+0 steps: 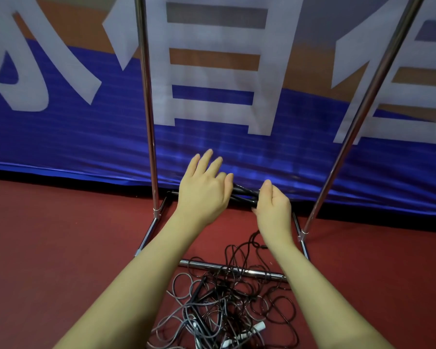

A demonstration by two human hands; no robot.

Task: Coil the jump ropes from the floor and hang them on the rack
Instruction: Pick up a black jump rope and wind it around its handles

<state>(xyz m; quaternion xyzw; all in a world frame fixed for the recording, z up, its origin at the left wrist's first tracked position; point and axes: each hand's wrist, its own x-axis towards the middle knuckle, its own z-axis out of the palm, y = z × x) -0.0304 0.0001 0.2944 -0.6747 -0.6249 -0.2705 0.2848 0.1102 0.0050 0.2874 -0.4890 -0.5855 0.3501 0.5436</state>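
Note:
Between my two hands I hold a pair of black jump-rope handles level, in front of the blue banner. My left hand pinches one end with thumb and forefinger while its other fingers are spread. My right hand is closed around the other end. A thin black cord runs down from my right hand to a tangled heap of black and grey jump ropes on the red floor, with white handles among them. The chrome rack stands around my hands; its top is out of view.
The rack's right upright leans across the banner. Its low crossbar lies under the rope heap, and floor feet stick out at each side. Red floor stretches to the left and right.

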